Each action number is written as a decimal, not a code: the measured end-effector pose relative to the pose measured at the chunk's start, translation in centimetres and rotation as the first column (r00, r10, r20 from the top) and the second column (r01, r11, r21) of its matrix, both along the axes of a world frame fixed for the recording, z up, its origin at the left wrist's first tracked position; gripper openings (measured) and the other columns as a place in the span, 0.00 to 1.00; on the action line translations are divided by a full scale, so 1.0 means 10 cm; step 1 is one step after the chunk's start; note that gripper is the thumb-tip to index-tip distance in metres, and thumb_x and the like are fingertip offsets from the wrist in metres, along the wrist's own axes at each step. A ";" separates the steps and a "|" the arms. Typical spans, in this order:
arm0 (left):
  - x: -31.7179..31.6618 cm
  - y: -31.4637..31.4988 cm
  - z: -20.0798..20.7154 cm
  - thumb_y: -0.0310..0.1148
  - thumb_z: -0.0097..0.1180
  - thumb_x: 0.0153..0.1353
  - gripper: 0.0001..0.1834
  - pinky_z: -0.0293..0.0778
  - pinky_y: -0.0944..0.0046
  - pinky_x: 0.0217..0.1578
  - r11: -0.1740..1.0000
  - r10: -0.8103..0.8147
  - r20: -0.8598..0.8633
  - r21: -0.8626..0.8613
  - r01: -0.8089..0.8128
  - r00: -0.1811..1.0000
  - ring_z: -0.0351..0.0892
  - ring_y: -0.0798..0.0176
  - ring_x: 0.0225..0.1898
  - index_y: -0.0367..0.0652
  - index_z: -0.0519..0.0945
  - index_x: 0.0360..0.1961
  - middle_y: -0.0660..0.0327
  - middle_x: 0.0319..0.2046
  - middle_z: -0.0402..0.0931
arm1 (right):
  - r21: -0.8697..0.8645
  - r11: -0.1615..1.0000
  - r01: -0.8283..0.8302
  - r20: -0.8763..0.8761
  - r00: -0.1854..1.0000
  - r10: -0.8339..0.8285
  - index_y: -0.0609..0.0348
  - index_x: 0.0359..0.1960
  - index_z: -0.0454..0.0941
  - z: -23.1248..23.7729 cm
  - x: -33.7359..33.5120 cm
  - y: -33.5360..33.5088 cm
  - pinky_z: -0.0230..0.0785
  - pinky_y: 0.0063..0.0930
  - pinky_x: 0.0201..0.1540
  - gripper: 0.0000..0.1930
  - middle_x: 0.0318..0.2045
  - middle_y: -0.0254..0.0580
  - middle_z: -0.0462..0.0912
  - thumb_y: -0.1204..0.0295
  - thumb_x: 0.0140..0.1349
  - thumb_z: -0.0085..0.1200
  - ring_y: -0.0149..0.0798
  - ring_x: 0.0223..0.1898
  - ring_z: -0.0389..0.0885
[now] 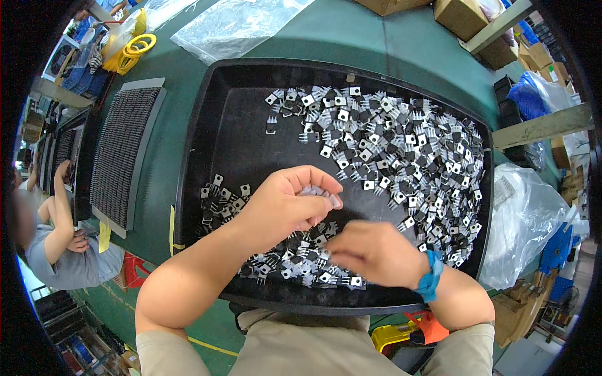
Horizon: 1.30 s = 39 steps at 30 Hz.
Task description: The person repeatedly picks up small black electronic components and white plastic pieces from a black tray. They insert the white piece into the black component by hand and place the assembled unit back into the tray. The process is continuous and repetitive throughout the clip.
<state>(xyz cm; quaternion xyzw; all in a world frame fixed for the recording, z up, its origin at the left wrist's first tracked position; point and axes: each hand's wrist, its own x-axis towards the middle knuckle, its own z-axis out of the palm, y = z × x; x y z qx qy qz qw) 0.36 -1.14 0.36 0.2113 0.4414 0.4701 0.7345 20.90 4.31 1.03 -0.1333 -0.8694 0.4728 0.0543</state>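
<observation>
A large black tray (232,131) lies before me, holding many transistors with black bodies, metal tabs and three legs. The bigger heap of transistors (411,150) covers its far and right side; a smaller pile of transistors (301,263) lies near the front edge. Above that pile, my left hand (291,203) is curled around several small translucent whitish pieces (313,191). My right hand (373,250), with a blue-green band on the wrist, reaches into the near pile. Its fingers are pinched together and slightly blurred; what they hold is hidden.
Left of the tray, a grey board (125,150) carries dense rows of dark parts. Plastic bags lie behind (238,28) and right (523,219) of the tray. Yellow tape rolls (135,53) sit at the far left. A co-worker (69,244) works at the left side.
</observation>
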 end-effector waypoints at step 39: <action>0.07 -0.03 0.07 0.25 0.61 0.57 0.16 0.66 0.77 0.25 0.995 -0.077 -0.067 0.051 0.081 0.995 0.70 0.77 0.27 0.39 0.74 0.46 0.64 0.32 0.77 | -0.456 0.728 0.511 0.024 0.825 -0.565 0.68 0.40 0.79 0.24 0.03 -0.04 0.64 0.21 0.25 0.12 0.20 0.36 0.76 0.74 0.65 0.43 0.25 0.22 0.71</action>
